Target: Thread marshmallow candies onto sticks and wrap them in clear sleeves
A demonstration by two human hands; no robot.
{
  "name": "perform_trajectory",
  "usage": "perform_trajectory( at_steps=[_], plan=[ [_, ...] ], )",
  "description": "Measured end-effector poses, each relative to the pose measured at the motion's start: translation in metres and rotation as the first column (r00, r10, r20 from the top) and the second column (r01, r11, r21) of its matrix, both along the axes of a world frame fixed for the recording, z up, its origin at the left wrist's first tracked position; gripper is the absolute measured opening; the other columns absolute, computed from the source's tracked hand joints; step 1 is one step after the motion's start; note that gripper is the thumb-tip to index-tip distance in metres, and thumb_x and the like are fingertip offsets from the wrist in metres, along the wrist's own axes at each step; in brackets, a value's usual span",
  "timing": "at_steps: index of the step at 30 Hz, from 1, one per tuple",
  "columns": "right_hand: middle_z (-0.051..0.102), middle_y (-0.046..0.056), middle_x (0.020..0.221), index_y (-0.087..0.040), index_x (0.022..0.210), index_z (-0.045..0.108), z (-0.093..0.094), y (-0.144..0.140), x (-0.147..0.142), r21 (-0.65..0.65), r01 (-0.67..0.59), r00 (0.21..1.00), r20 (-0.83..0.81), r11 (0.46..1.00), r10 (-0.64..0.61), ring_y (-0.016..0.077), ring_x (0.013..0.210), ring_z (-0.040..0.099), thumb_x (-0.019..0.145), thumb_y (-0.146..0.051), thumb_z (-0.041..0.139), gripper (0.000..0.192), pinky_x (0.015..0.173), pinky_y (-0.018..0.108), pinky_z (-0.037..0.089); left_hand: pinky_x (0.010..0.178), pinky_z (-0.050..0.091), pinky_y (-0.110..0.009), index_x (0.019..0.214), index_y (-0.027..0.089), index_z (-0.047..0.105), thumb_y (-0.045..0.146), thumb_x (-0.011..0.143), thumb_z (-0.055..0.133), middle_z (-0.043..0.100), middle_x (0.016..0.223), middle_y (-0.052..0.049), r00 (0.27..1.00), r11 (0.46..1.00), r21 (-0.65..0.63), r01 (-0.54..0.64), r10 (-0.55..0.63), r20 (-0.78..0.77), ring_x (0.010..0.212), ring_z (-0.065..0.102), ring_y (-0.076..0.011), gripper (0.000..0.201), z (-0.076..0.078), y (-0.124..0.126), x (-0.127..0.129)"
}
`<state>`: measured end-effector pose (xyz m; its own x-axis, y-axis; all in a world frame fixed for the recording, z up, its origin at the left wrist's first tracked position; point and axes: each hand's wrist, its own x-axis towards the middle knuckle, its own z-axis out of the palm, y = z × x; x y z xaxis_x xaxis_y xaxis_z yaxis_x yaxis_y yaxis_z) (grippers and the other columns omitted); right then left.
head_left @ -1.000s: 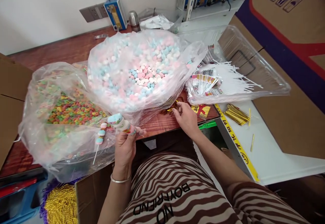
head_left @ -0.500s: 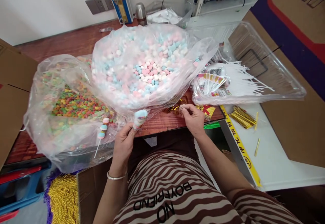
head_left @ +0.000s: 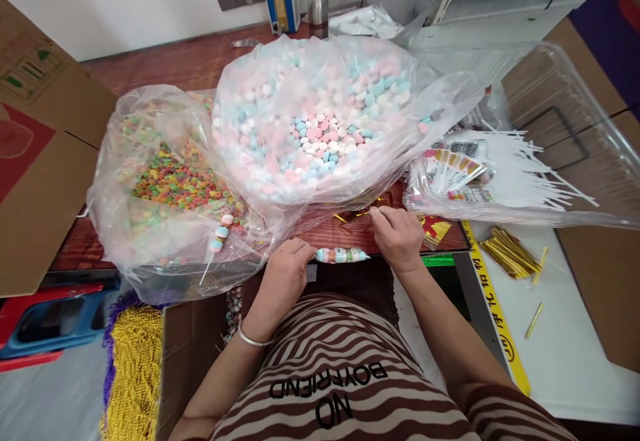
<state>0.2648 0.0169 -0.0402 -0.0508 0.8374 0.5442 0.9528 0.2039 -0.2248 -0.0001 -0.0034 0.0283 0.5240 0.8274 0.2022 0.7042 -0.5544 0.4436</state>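
My left hand [head_left: 289,269] is closed around one end of a wrapped candy skewer [head_left: 343,255], which lies level in front of my body. Its clear printed wrapper shows pastel and coloured sweets inside, and its pointed end reaches toward my right wrist. Over the table edge, my right hand [head_left: 399,236] pinches at a gold twist tie [head_left: 356,214] beside a small loose pile of them. An unwrapped candy skewer [head_left: 220,236] on a white stick rests on the left bag, left of my left hand.
Behind my hands sits a big clear bag of pastel candies [head_left: 325,138]; left of it, a bag of ring-shaped candies [head_left: 180,184]. White sticks [head_left: 525,168] and wrappers fill a clear tray at right. A gold twist-tie bundle [head_left: 510,252] lies on the white surface. Cardboard boxes [head_left: 45,161] flank both sides.
My left hand has turned the wrapped skewer from pointing up and away to lying sideways, and brought it closer to my right hand. My right hand stays by the gold ties. The view has shifted left.
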Motion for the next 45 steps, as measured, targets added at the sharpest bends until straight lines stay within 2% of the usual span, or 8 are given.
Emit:
perform_trajectory(
  at_steps=[12,22,25,28,33,38,43,45],
  plan=[
    [0.079,0.011,0.104,-0.018,0.117,0.068,0.051,-0.039,-0.034,0.235,-0.5,0.866,0.128,0.834,0.483,0.0213,0.095,0.072,0.094,-0.009,0.061,0.026,0.081,0.034,0.053,0.074,0.048,-0.033,0.093,0.017,0.065,0.01,0.099,0.046,0.065,0.083,-0.005,0.993,0.993,0.105,0.049,-0.037,-0.111,0.08,0.058,-0.0205,0.021,0.006,-0.009,0.022],
    [0.079,0.01,0.096,-0.018,0.109,0.07,0.053,-0.047,-0.057,0.288,-0.532,0.845,0.118,0.796,0.522,0.0215,0.086,0.07,0.093,-0.009,0.064,0.019,0.076,0.036,0.05,0.078,0.05,-0.03,0.099,0.018,0.071,0.013,0.098,0.053,0.073,0.089,-0.006,0.94,0.985,0.008,-0.173,0.162,0.302,0.084,0.065,-0.0173,0.018,-0.001,-0.007,0.022],
    [0.077,0.009,0.089,-0.018,0.11,0.067,0.044,-0.047,-0.067,0.299,-0.413,0.906,0.044,0.86,0.42,0.0198,0.075,0.067,0.092,-0.011,0.067,0.019,0.067,0.035,0.047,0.07,0.049,-0.027,0.093,0.018,0.074,0.019,0.093,0.063,0.072,0.082,-0.003,0.743,0.911,-0.354,-0.212,0.386,0.547,0.073,0.062,-0.0134,0.01,0.001,-0.004,0.026],
    [0.072,0.006,0.081,-0.021,0.098,0.065,0.04,-0.043,-0.081,0.254,-0.275,0.915,-0.227,0.927,0.334,0.0185,0.072,0.065,0.094,-0.013,0.063,0.009,0.066,0.033,0.047,0.054,0.039,-0.02,0.086,0.015,0.072,0.031,0.08,0.078,0.064,0.068,0.0,0.4,0.675,-0.735,0.057,0.659,0.637,0.056,0.051,-0.0077,0.018,0.0,-0.001,0.031],
    [0.068,0.005,0.089,-0.023,0.087,0.061,0.046,-0.032,-0.098,-0.004,-0.307,0.557,-0.812,0.952,0.177,0.0188,0.082,0.065,0.099,-0.028,0.058,0.013,0.07,0.031,0.052,0.045,0.026,-0.013,0.075,0.012,0.062,0.028,0.059,0.093,0.055,0.066,0.003,0.084,0.42,-0.774,0.475,0.853,0.515,0.051,0.04,-0.0013,0.039,-0.002,0.002,0.035],
    [0.069,0.002,0.083,-0.023,0.085,0.063,0.051,-0.024,-0.097,-0.1,-0.509,0.263,-0.964,0.855,0.044,0.0177,0.078,0.065,0.094,-0.039,0.065,0.019,0.074,0.031,0.055,0.044,0.025,-0.012,0.075,0.012,0.059,0.027,0.062,0.092,0.054,0.066,0.003,0.037,0.471,-0.771,0.429,0.843,0.536,0.051,0.041,-0.0012,0.038,-0.004,0.003,0.035],
    [0.067,0.001,0.08,-0.022,0.082,0.062,0.052,-0.022,-0.098,-0.147,-0.501,0.272,-0.962,0.853,-0.006,0.0168,0.074,0.062,0.09,-0.038,0.068,0.019,0.069,0.03,0.052,0.043,0.026,-0.015,0.081,0.014,0.061,0.038,0.073,0.085,0.053,0.065,0.005,0.094,0.594,-0.757,0.272,0.767,0.635,0.049,0.04,-0.0025,0.034,-0.014,0.0,0.037],
    [0.065,0.001,0.077,-0.022,0.079,0.058,0.05,-0.02,-0.1,-0.155,-0.486,0.274,-0.962,0.86,-0.019,0.0168,0.072,0.061,0.088,-0.037,0.069,0.02,0.067,0.03,0.051,0.044,0.029,-0.017,0.087,0.016,0.063,0.039,0.084,0.075,0.052,0.063,0.005,0.234,0.683,-0.717,0.142,0.68,0.695,0.048,0.04,-0.0044,0.026,-0.018,-0.001,0.034]
  ],
)
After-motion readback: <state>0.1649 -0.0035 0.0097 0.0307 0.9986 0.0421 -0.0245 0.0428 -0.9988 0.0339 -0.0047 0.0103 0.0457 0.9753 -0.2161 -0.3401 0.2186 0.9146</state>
